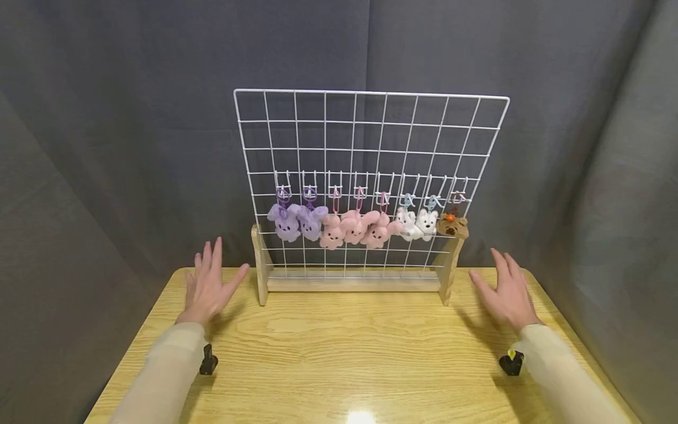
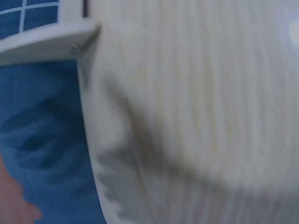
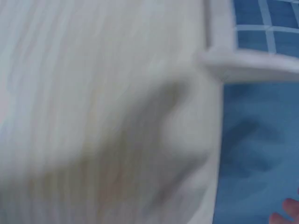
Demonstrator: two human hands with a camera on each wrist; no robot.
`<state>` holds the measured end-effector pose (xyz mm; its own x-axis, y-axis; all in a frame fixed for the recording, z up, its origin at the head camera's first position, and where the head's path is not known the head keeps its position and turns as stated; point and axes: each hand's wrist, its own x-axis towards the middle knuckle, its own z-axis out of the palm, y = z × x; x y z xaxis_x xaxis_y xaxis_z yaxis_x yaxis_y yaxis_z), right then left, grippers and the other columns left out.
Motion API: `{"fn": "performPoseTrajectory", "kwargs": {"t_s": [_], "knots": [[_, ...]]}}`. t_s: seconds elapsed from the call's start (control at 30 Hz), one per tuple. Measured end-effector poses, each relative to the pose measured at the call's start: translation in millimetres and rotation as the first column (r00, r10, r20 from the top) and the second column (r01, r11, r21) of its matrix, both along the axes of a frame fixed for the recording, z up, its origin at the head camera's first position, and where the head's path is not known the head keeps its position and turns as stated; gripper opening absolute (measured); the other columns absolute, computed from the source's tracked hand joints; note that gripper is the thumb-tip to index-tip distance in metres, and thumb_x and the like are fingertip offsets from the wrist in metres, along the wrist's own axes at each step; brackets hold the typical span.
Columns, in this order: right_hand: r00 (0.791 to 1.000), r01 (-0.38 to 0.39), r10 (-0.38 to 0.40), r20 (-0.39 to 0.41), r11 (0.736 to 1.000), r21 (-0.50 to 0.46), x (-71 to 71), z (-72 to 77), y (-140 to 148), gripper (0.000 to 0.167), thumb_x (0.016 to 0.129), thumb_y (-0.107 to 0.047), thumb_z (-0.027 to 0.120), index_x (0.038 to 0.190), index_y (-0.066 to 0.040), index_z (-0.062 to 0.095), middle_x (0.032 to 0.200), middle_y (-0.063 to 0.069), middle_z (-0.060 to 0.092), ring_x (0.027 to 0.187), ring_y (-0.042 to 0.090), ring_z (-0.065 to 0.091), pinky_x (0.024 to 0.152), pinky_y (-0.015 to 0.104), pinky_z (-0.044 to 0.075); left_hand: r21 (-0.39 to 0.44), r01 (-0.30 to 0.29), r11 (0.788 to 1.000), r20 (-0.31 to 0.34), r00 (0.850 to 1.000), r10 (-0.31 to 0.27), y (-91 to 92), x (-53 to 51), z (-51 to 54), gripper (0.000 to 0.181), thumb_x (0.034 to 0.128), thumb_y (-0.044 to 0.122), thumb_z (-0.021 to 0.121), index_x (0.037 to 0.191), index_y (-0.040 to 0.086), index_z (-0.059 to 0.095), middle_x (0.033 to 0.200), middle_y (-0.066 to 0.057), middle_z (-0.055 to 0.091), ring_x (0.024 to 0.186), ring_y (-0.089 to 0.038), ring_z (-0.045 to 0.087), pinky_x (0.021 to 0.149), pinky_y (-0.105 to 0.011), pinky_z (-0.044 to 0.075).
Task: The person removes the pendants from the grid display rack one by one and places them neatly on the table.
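Note:
My left hand (image 1: 208,288) hovers over the table's left side with fingers spread, holding nothing. Across from it, my right hand (image 1: 508,294) is likewise spread above the right side and holds nothing. Between them a white wire grid rack (image 1: 339,150) stands on a wooden base (image 1: 352,285). From its hooks hang plush keychains in a row: purple ones (image 1: 286,225) at left, pink ones (image 1: 332,232) in the middle, white ones (image 1: 426,224) right of these, and a brown one (image 1: 452,226) at the far right. In both wrist views only a bit of each hand shows.
The light wooden table (image 1: 339,341) carries the rack near its back edge. Dark grey curtains (image 1: 132,118) hang behind and at both sides. Small black devices (image 1: 209,360) sit at both wrists.

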<state>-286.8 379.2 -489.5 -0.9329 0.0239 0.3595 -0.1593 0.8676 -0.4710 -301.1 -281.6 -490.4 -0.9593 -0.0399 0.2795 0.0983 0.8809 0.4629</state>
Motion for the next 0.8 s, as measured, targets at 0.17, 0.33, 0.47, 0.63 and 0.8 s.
{"fn": "performPoseTrajectory", "kwargs": {"t_s": [0.17, 0.33, 0.47, 0.63, 0.8], "knots": [[0.997, -0.039, 0.026, -0.074, 0.982, -0.184, -1.6, 26.1, -25.0, 0.072, 0.111, -0.046, 0.049, 0.164, -0.002, 0.028, 0.161, 0.033, 0.033, 0.143, 0.055, 0.036, 0.109, 0.072, 0.034, 0.288, 0.076, 0.955, -0.03, 0.997, -0.071, 16.8, -9.6, 9.8, 0.081, 0.1083, 0.065, 0.034, 0.17, 0.025, -0.001, 0.175, -0.019, 0.013, 0.153, -0.053, 0.025, 0.117, -0.072, 0.024], [0.995, -0.071, 0.048, -0.083, 0.952, -0.297, -5.9, 50.3, -49.9, 0.071, 0.11, -0.048, 0.051, 0.163, -0.004, 0.032, 0.16, 0.028, 0.039, 0.142, 0.049, 0.042, 0.109, 0.067, 0.041, 0.462, 0.116, 0.879, -0.064, 0.993, -0.098, 30.8, -16.9, 23.9, 0.073, 0.1103, 0.061, 0.03, 0.17, 0.03, 0.004, 0.172, -0.018, 0.023, 0.15, -0.051, 0.034, 0.118, -0.067, 0.029], [0.995, -0.089, 0.069, -0.072, 0.938, -0.335, -9.7, 64.7, -64.3, 0.075, 0.107, -0.051, 0.055, 0.164, -0.007, 0.031, 0.161, 0.024, 0.039, 0.143, 0.047, 0.043, 0.111, 0.065, 0.041, 0.543, 0.147, 0.827, -0.079, 0.989, -0.125, 42.1, -21.3, 35.2, 0.069, 0.1107, 0.059, 0.034, 0.17, 0.033, 0.008, 0.173, -0.014, 0.024, 0.152, -0.046, 0.032, 0.121, -0.062, 0.028], [0.994, -0.055, 0.016, -0.111, 0.929, -0.365, -12.6, 75.8, -74.9, 0.068, 0.106, -0.047, 0.06, 0.157, -0.005, 0.044, 0.15, 0.022, 0.048, 0.134, 0.041, 0.051, 0.109, 0.062, 0.045, 0.571, 0.19, 0.799, -0.104, 0.982, -0.159, 56.2, -26.8, 44.4, 0.064, 0.1127, 0.05, 0.038, 0.169, 0.026, 0.02, 0.171, -0.013, 0.029, 0.156, -0.035, 0.028, 0.125, -0.053, 0.025], [0.989, -0.025, -0.038, -0.141, 0.907, -0.42, -14.8, 82.8, -84.7, 0.055, 0.103, -0.046, 0.066, 0.137, -0.004, 0.063, 0.133, 0.014, 0.06, 0.12, 0.024, 0.059, 0.103, 0.041, 0.053, 0.579, 0.178, 0.796, -0.104, 0.984, -0.145, 60.5, -30.8, 43.8, 0.056, 0.1141, 0.042, 0.041, 0.166, 0.021, 0.033, 0.168, -0.012, 0.036, 0.155, -0.031, 0.032, 0.124, -0.049, 0.029]]}}
